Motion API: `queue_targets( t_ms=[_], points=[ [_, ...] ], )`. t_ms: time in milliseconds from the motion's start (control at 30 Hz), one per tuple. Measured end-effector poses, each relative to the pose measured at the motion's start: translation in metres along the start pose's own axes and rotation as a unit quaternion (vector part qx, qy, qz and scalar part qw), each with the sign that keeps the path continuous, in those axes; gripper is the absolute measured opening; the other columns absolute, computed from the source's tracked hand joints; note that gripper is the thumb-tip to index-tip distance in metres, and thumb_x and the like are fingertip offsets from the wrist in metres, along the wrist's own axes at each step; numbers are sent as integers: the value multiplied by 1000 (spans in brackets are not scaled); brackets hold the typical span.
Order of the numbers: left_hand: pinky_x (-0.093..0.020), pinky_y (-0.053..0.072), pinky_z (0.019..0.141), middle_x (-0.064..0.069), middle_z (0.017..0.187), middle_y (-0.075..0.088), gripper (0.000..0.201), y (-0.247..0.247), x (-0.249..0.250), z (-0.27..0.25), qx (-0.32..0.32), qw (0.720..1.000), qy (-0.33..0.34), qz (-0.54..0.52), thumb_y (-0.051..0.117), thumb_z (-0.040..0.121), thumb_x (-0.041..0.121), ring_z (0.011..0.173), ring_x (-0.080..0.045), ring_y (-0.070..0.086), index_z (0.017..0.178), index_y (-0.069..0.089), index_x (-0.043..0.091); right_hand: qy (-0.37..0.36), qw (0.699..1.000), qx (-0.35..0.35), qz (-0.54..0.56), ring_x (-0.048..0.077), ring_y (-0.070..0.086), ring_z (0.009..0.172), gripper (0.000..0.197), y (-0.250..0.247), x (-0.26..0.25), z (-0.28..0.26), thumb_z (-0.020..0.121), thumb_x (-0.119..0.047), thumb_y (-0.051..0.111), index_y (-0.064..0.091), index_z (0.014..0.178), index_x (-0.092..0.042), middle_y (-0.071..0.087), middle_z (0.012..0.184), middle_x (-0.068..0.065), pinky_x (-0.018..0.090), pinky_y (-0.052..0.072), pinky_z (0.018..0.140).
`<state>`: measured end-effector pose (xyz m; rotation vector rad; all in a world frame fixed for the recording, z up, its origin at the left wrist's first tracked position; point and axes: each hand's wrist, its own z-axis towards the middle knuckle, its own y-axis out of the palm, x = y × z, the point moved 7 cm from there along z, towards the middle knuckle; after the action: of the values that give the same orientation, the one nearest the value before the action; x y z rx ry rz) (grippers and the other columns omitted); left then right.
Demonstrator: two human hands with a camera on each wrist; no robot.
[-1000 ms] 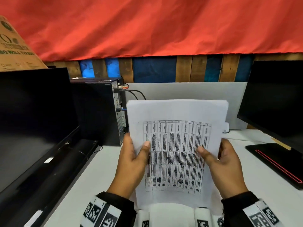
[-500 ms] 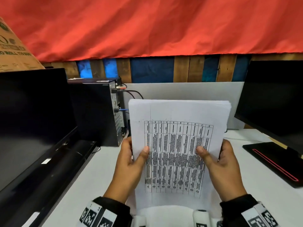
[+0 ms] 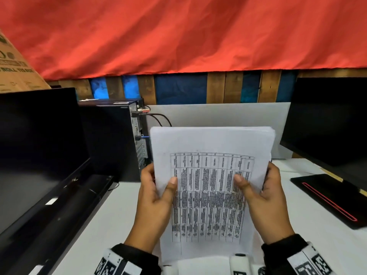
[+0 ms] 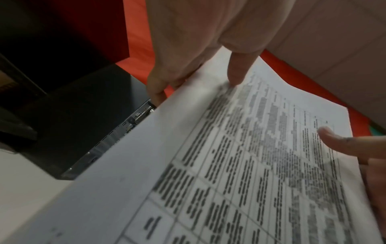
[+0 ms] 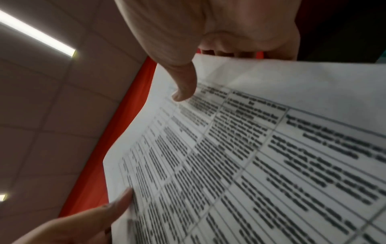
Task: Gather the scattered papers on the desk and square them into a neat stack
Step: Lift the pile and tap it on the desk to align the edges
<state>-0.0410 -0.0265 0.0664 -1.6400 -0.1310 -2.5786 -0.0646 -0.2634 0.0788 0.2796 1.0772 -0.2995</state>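
Observation:
A stack of white papers (image 3: 210,143) with a printed table on the top sheet stands upright in front of me, above the white desk (image 3: 111,215). My left hand (image 3: 155,197) grips its left edge, thumb on the front and fingers behind. My right hand (image 3: 264,197) grips the right edge the same way. The sheets' top edges are nearly flush, with slight offsets at the top right corner. The left wrist view has the papers (image 4: 229,165) with my left hand (image 4: 198,79) pinching them. The right wrist view has the papers (image 5: 271,148) under my right thumb (image 5: 183,89). The stack's bottom edge is hidden.
A dark monitor (image 3: 35,147) leans at the left beside a black computer tower (image 3: 111,135) with cables. Another monitor (image 3: 329,120) stands at the right, with a black pad with a red line (image 3: 329,197) below it. A grey panel (image 3: 218,116) lies behind the papers.
The stack and both hands have shifted slightly right and a little lower in view. The grip of both hands is the same.

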Motion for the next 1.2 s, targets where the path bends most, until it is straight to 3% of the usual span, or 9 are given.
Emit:
queue_targets(
  t_ms=[133, 233, 300, 433, 567, 700, 867, 1067, 1200],
  points=[
    [-16, 50, 98, 7, 138, 52, 80, 4, 26, -1, 22, 996, 76, 27, 58, 94, 3, 120, 2, 58, 146, 13, 46, -66, 997, 18, -28, -11, 50, 118, 97, 3, -23, -5, 83, -2, 67, 11, 135, -62, 44, 132, -16, 27, 45, 100],
    [-32, 38, 115, 9, 150, 37, 97, 12, 61, 7, 15, 985, 158, 72, 56, 91, -6, 138, -4, 42, 146, 9, 58, -180, 970, 12, -162, -26, 30, 118, 91, 13, -55, -2, 85, -11, 67, 15, 139, -62, 26, 133, -17, 13, 37, 99],
    [-4, 32, 106, 18, 139, 36, 87, 16, 80, 13, 11, 974, 189, 125, 53, 87, -10, 127, 20, 34, 145, 27, 49, -230, 947, 25, -221, -21, 35, 107, 70, 15, -73, 1, 87, -21, 65, 32, 138, -55, 24, 125, -14, 1, 33, 94],
    [6, 33, 83, 5, 120, 41, 50, 18, 95, 18, 30, 959, 210, 189, 55, 88, -4, 104, 28, 37, 119, 52, 35, -248, 920, 54, -297, 9, 38, 111, 40, 18, -92, 4, 86, -33, 63, 56, 125, -40, 26, 132, 2, 27, 44, 98],
    [-25, 47, 99, 13, 119, 45, 42, 12, 85, 15, 44, 967, 198, 154, 56, 91, 10, 114, 8, 48, 120, 49, 40, -238, 923, 74, -295, 16, 43, 108, 36, 14, -88, 1, 86, -33, 64, 52, 120, -31, 28, 131, 3, 33, 49, 92],
    [-46, 55, 93, 1, 126, 52, 47, 11, 81, 11, 42, 978, 171, 111, 57, 87, 23, 113, -18, 60, 122, 43, 50, -222, 931, 91, -276, 9, 41, 101, 45, 8, -86, 0, 84, -35, 66, 49, 124, -28, 31, 129, 2, 29, 46, 92],
    [-37, 57, 87, 18, 115, 46, 43, 12, 91, 6, 66, 965, 205, 147, 64, 89, 17, 103, 8, 53, 112, 48, 49, -218, 933, 73, -276, 15, 46, 107, 44, 11, -87, -4, 82, -41, 65, 53, 125, -38, 29, 127, -1, 30, 49, 94],
    [-47, 57, 87, 0, 121, 56, 43, 7, 83, 7, 65, 977, 168, 115, 63, 86, 29, 107, -20, 63, 115, 43, 53, -225, 934, 107, -256, 2, 42, 86, 43, 0, -81, -5, 83, -37, 65, 48, 120, -25, 32, 115, -4, 31, 51, 78],
    [-17, 53, 89, 14, 123, 54, 64, 6, 76, 2, 72, 982, 156, 80, 61, 92, 6, 109, -5, 60, 130, 34, 48, -227, 942, 93, -230, 15, 53, 104, 31, -2, -78, -1, 94, -20, 53, 41, 122, -26, 47, 118, -5, 47, 52, 86]
  ],
)
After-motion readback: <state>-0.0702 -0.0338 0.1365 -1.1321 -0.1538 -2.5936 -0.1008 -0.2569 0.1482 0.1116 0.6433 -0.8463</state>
